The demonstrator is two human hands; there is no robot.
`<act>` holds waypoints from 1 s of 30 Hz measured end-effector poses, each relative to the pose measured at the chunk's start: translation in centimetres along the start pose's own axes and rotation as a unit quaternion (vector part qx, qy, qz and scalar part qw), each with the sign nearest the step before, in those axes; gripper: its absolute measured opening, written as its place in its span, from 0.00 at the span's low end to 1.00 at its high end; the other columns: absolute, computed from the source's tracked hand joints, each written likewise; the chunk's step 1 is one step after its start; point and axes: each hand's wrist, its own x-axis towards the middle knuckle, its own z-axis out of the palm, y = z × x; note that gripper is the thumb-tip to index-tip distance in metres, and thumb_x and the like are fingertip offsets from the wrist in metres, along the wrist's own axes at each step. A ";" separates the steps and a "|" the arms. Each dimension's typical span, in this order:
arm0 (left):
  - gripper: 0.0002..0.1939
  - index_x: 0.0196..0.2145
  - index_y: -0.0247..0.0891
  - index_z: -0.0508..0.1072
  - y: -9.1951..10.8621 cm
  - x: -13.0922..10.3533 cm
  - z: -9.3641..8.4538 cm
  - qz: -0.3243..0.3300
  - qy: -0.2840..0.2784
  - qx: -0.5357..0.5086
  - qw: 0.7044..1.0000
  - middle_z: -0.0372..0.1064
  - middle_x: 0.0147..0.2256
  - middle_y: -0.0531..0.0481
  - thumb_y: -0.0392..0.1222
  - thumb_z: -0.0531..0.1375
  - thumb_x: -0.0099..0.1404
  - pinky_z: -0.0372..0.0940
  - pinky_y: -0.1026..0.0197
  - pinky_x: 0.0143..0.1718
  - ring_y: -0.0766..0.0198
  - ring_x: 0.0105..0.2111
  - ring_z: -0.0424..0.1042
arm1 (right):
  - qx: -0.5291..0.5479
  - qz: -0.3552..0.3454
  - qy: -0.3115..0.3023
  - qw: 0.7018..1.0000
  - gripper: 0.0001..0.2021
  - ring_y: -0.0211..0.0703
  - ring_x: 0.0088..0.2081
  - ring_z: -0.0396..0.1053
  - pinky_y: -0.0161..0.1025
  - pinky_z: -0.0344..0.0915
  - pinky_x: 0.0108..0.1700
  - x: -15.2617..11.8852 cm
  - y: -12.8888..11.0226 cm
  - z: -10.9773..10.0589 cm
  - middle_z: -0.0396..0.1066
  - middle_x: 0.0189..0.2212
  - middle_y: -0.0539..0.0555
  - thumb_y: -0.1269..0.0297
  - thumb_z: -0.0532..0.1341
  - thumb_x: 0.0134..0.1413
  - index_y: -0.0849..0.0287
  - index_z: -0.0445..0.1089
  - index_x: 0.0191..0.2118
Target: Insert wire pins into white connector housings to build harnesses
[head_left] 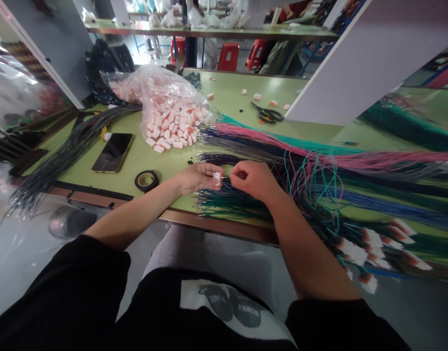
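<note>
Between the fingers of my left hand [199,178] is a small white and orange connector housing [217,179]. My right hand [254,179] is pinched close to its right side, with a thin wire [224,177] whose pale tip points at the housing. Whether the tip is inside the housing I cannot tell. Beneath and beside my hands lie bundles of wires: dark green ones [227,204] toward the table's front edge, dark purple ones [218,158] behind, pink ones [253,135] and teal ones [242,123] farther back.
A clear bag [165,87] spills many connector housings [173,129]. Nearby are a phone [113,153], black tape [146,181], scissors [270,115] and dark wires [77,141]. Wires with fitted housings [370,246] hang at the front right. A pale slanted panel [341,63] stands behind.
</note>
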 end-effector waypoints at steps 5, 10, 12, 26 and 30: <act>0.15 0.35 0.30 0.72 -0.1 0.1 0.0 -0.001 0.014 0.005 1.000 0.73 0.26 0.51 0.22 0.64 0.48 0.70 0.62 0.37 0.69 0.27 0.74 | -0.004 0.007 0.010 1.000 0.03 0.34 0.21 0.58 0.33 0.54 0.29 0.0 -0.2 0.1 0.64 0.17 0.47 0.70 0.57 0.38 0.58 0.64 0.19; 0.15 0.36 0.30 0.72 0.0 0.1 0.0 -0.002 0.015 0.022 1.000 0.73 0.27 0.52 0.23 0.64 0.49 0.70 0.58 0.42 0.69 0.28 0.73 | -0.001 0.015 0.016 1.000 0.03 0.34 0.21 0.58 0.33 0.54 0.29 0.0 -0.4 0.1 0.63 0.16 0.47 0.70 0.56 0.37 0.58 0.63 0.18; 0.15 0.35 0.30 0.71 0.0 0.1 0.0 -0.002 0.016 0.019 1.000 0.73 0.27 0.52 0.22 0.64 0.49 0.70 0.58 0.42 0.69 0.28 0.73 | 0.001 0.017 0.015 1.000 0.03 0.33 0.21 0.58 0.33 0.54 0.28 0.0 -0.4 0.1 0.63 0.16 0.47 0.70 0.57 0.36 0.58 0.63 0.18; 0.17 0.34 0.30 0.70 0.0 0.1 0.0 0.001 0.004 0.003 1.000 0.73 0.26 0.52 0.24 0.68 0.46 0.71 0.61 0.37 0.69 0.27 0.74 | -0.035 0.027 0.018 0.999 0.03 0.35 0.23 0.59 0.35 0.55 0.30 -0.2 -0.6 0.2 0.65 0.18 0.49 0.71 0.57 0.38 0.58 0.65 0.19; 0.18 0.33 0.30 0.70 0.0 0.1 0.0 0.002 0.005 -0.006 1.000 0.73 0.25 0.51 0.25 0.69 0.44 0.71 0.62 0.34 0.68 0.26 0.74 | -0.041 0.033 0.023 0.998 0.03 0.37 0.23 0.60 0.36 0.55 0.30 -0.1 -0.5 0.3 0.66 0.19 0.50 0.71 0.57 0.38 0.58 0.65 0.19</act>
